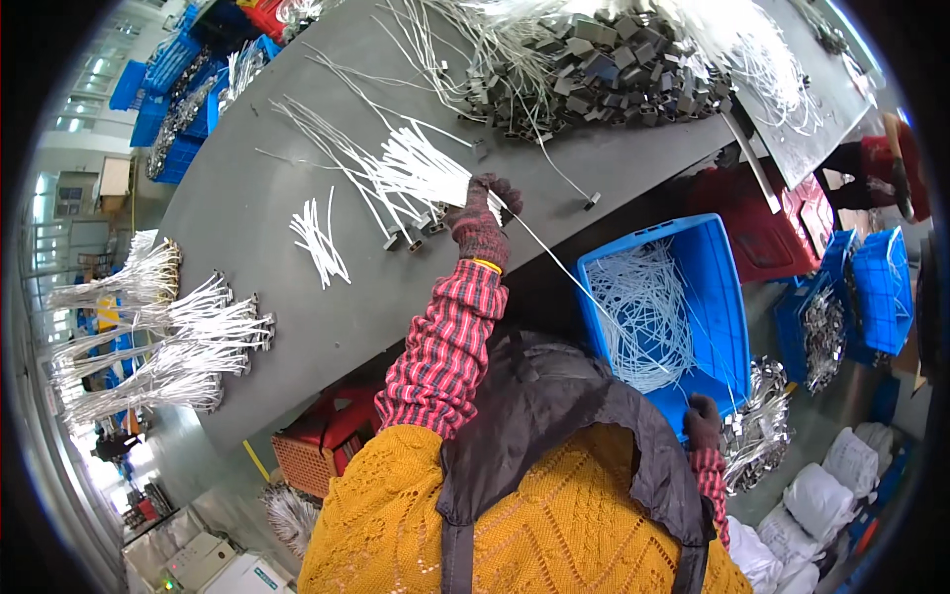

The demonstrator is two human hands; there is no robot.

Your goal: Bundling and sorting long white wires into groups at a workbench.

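White wire bundle [426,166]: lying on grey table [376,287] nr. edge, w/ one end held in gloved L hand [485,205], fingers curled closely round it. Noted also single white strand [549,252] running from L hand down over blue bin [727,297] of loose white wires [643,317], w/ gloved R hand [703,421] at bin's lower R side, fingers curled, can't tell if pinching anything. Logged on table too: short white wires [321,246] L of bundle, pile of dk-grey blocky parts [614,74] beyond.

Looks steeply down from the wearer's head; covers the nearby grey table [317,327] and chest [544,505] in wide fisheye.
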